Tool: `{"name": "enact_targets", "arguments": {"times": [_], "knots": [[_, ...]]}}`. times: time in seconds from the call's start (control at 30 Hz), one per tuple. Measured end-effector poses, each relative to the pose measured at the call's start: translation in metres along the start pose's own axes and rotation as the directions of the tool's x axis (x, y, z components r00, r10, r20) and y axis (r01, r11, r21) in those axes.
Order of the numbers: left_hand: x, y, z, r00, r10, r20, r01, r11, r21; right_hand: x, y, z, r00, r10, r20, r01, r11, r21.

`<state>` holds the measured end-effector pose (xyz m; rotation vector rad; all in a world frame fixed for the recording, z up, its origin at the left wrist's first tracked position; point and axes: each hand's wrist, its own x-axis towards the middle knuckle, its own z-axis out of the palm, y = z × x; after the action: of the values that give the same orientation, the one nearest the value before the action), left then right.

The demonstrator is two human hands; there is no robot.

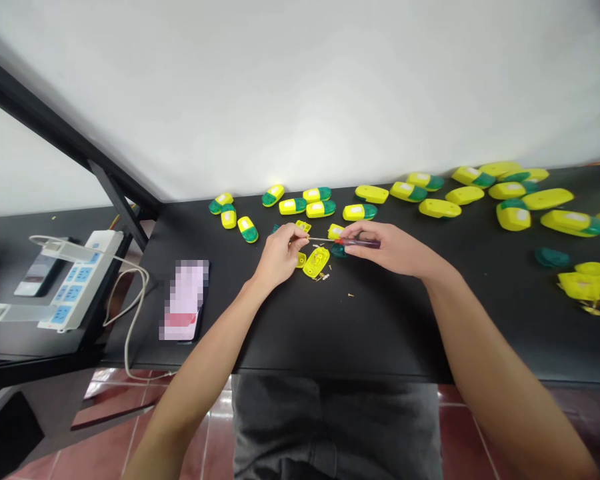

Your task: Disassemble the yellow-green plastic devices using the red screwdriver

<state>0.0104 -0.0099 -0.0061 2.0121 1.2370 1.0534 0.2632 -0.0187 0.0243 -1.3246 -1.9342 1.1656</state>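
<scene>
In my right hand is a screwdriver with a dark red handle, held level with its shaft pointing left. My left hand is closed in a pinch at the tip, on a tiny brass-coloured piece that looks like a screw. Just below the shaft lies an open yellow plastic casing half, showing its inside. Small metal parts are scattered beside it. A green translucent cover sits partly under my right hand, and another yellow piece is by my left fingers.
Several yellow-and-green casings line the wall. Yellow parts and a green cover lie at the right. A loose screw rests in front. At the left are a phone, a power strip and a white cable.
</scene>
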Motion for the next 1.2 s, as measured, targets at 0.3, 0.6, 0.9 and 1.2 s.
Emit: {"name": "enact_targets", "arguments": {"times": [0.3,0.6,0.9,1.2], "knots": [[0.0004,0.0002,0.0001,1.000,-0.001,0.009,0.001,1.000,0.001,0.0001,0.0006,0.0001,1.000,-0.006,0.004,0.006,1.000,-0.020],[0.0001,-0.0006,0.0004,1.000,-0.003,0.004,0.003,1.000,-0.015,0.0000,0.0011,0.0015,1.000,-0.008,-0.017,0.007,0.999,-0.040],[-0.0008,-0.0031,0.0017,0.999,0.030,0.019,-0.030,1.000,-0.005,0.0010,0.0024,0.0005,1.000,0.001,-0.005,-0.001,0.998,-0.069],[-0.0010,-0.0042,0.0016,0.998,0.048,0.042,-0.050,0.998,0.033,0.0014,0.0025,0.0016,1.000,-0.014,-0.006,0.014,0.997,-0.072]]}}
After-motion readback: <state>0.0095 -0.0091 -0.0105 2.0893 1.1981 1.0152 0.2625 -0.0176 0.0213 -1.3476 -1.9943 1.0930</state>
